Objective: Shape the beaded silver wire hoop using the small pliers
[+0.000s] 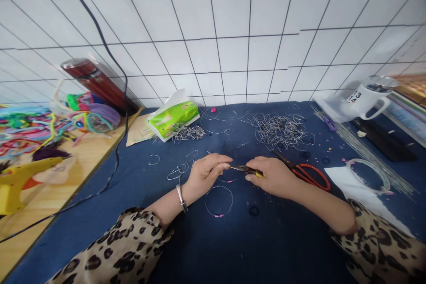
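My right hand point(271, 176) is closed around a pair of pliers point(249, 170) with dark jaws and a yellow grip, pointing left. The jaws reach the fingertips of my left hand point(209, 169), which is pinched on something thin, probably wire; its kind is too small to make out. Just below lies a thin wire with pink beads point(229, 181). Nearer me on the blue cloth is a wire ring point(218, 202) with several pink beads at its lower edge. Bent wire pieces point(179, 171) lie beside my left hand.
Red-handled scissors point(311, 175) lie right of my right hand. A wire heap point(279, 129) and a green tissue pack point(173, 117) are behind. A coil point(368, 176) and white mug point(371, 97) stand right; a yellow glue gun point(26, 182) and black cable point(117, 155) lie left.
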The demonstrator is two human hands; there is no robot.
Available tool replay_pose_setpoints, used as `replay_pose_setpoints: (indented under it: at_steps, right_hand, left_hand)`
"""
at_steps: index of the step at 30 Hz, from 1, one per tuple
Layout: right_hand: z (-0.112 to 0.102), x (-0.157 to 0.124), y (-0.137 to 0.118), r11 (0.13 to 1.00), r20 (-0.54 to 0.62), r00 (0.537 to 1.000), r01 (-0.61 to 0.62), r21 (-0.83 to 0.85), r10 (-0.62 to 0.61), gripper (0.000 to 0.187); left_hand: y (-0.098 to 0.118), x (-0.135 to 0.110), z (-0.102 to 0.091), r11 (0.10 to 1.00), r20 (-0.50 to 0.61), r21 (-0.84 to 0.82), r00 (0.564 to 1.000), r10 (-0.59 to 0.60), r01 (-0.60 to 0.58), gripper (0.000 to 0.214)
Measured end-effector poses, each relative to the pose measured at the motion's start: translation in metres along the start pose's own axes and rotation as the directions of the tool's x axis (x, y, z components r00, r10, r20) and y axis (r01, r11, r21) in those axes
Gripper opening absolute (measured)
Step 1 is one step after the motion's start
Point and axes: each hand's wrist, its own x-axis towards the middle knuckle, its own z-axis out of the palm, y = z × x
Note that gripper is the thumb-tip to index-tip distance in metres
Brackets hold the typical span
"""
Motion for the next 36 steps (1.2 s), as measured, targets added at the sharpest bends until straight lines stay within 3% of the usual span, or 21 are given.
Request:
replay_pose_setpoints:
  at_steps: [4,13,21,27,36]
  right_hand:
    - [0.002,0.001,0.002,1.0,0.015,1.0,-0.012,0.02,0.012,0.011]
    - [0.001,0.004,0.004,0.994,0.102,0.994,0.025,0.104,-0.036,0.011]
    - [0.001,0.005,0.004,0.976,0.159,0.985,0.035,0.215,-0.071,0.014]
    - [0.002,0.005,0.005,0.937,0.206,0.978,-0.039,0.346,-0.036,0.017]
    - [-0.003,0.005,0.004,0.93,0.211,0.977,-0.086,0.358,0.01,0.019]
  left_hand:
    - [0.001,0.001,0.001,0.998,-0.006,-0.049,0.999,-0.05,0.049,0.02]
    - [0.001,0.006,-0.008,0.999,0.113,-0.04,0.993,0.023,-0.018,0.018]
    - [-0.002,0.009,-0.014,0.978,0.192,-0.209,0.98,0.056,-0.015,0.017]
    - [-0.002,0.008,-0.014,0.963,0.182,-0.268,0.983,0.008,0.042,0.017]
    - [-0.005,0.008,-0.013,0.97,0.134,-0.244,0.991,0.015,0.019,0.016]
